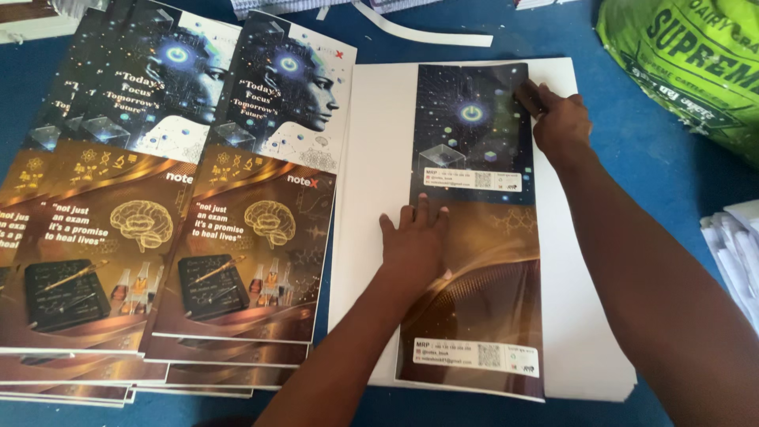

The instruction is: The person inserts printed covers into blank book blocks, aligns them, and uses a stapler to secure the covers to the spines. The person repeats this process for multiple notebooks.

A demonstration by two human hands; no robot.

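**Both hands flat on a glossy printed cover**

Squarely in the middle of the view, a tall glossy printed cover sheet, dark blue with star-like specks on its upper half and bronze-brown swirls on its lower half [474, 237], lies on top of a stack of plain white sheets [577, 316]. The cover runs lengthwise down the stack, leaving bare white margins on both of its long sides.

The left hand [413, 241] lies palm down on the cover's left edge, about halfway along, fingers spread and pointing away from the person; it presses flat and grasps nothing. The right hand [560, 119] reaches to the cover's upper right corner, its fingertips [528, 95] touching that corner. Whether they pinch the sheet's edge or only press on it cannot be told.

To the left, just beside the white stack, lie overlapping piles of printed glossy covers showing a face in profile above and a golden brain drawing below [261, 205]. All of this rests on a blue surface [648, 158]. At the upper right sits a green printed plastic sack [696, 71], and a loose heap of white paper [735, 253] shows at the right edge. A narrow white paper strip [427, 33] lies near the top.
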